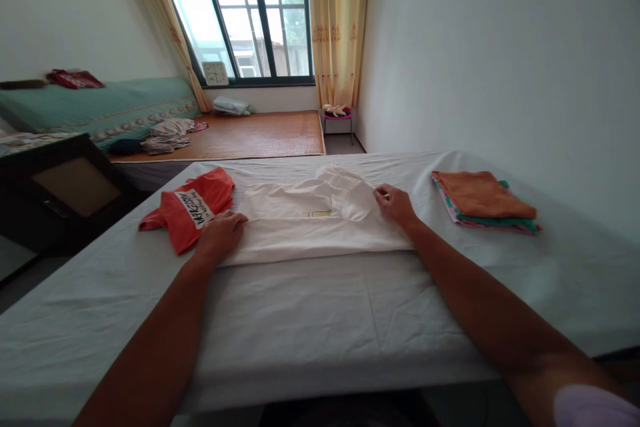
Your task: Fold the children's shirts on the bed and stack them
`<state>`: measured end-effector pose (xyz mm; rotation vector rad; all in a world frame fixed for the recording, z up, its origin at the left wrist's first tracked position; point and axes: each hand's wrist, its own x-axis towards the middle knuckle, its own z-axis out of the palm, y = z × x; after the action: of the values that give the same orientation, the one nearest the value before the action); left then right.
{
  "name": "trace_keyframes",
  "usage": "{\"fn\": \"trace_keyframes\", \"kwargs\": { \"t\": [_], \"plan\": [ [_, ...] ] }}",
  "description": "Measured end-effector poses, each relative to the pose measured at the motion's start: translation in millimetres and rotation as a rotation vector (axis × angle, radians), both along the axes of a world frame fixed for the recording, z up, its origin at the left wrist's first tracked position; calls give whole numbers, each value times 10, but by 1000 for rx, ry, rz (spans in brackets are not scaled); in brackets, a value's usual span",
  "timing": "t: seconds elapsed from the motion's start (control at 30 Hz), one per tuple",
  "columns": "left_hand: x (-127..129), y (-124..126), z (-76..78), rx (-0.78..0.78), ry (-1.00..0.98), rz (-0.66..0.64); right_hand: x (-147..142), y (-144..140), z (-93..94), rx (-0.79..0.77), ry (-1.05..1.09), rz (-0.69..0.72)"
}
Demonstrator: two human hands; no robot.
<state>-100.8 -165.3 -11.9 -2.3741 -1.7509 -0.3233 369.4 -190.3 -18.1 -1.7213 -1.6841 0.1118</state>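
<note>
A white T-shirt (305, 233) lies sideways in front of me, its near side folded over so that only a yellow bit of its print shows. At its left end, my left hand (223, 235) has its fingers closed on the fabric edge. My right hand (395, 203) pinches the cloth at the other end, near a bunched part of the shirt. Just beyond my left hand is a crumpled orange-red T-shirt (200, 203) with black lettering on a white patch.
A stack of folded clothes (485, 195), brown-orange on top, lies on the right of the white-sheeted table (320, 320). Behind are a bed with a brown mat (260, 133), a dark cabinet (65, 187) and a small pink stool (339, 115). A wall rises on the right.
</note>
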Motion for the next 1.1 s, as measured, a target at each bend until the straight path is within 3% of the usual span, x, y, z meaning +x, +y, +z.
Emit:
{"fn": "trace_keyframes", "kwargs": {
  "t": [0.1, 0.17, 0.23, 0.3, 0.4, 0.5, 0.6, 0.77, 1.1],
  "plan": [
    [30, -41, 50, 22, 12, 81, 98, 113, -40, 29, 397, -76],
    [96, -96, 84, 97, -6, 103, 133, 121, -52, 78, 451, -108],
    [221, -162, 112, 202, -61, 50, 123, 61, -39, 132, 300, -79],
    [401, -227, 110, 228, -137, -104, 55, -44, -17, 96, 52, 52],
    [696, -301, 20, 62, -190, -372, -126, -211, -27, -141, -260, 268],
    [878, -344, -120, -158, -106, -478, -285, -309, -103, -306, -429, 290],
    [886, -374, -183, -276, -25, -404, -327, -330, -174, -346, -480, 233],
    [736, -380, -123, -339, 15, -199, -263, -310, -208, -365, -474, 165],
    [461, -175, -215, -245, 21, 83, -197, -289, -231, -354, -482, 187]
  ]
}}
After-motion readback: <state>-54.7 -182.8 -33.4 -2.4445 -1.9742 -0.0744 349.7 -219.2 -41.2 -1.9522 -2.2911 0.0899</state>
